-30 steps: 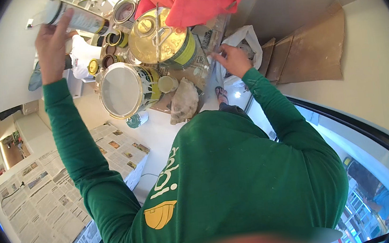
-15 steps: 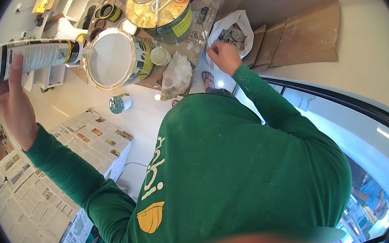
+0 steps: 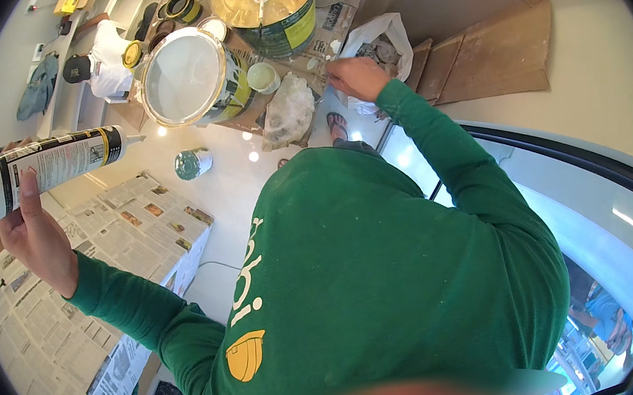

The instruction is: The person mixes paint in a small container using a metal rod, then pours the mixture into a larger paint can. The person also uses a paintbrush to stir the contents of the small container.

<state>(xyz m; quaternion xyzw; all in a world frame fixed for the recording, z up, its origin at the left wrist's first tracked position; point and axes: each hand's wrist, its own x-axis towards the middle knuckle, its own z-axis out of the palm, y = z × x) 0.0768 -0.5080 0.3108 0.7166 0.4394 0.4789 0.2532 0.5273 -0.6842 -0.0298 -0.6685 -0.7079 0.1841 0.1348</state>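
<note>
Cartridge partly hides left hand; right hand — palm unseen.

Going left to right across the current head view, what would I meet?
Left hand holding a white cartridge → large pale-topped bucket → whitish crumpled bundle → right hand → brown cardboard.

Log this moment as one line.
left hand: holding sealant cartridge | right hand: near white plastic bag, grip contents unclear | nearby: gold-topped can, yellow-labelled bucket
</note>
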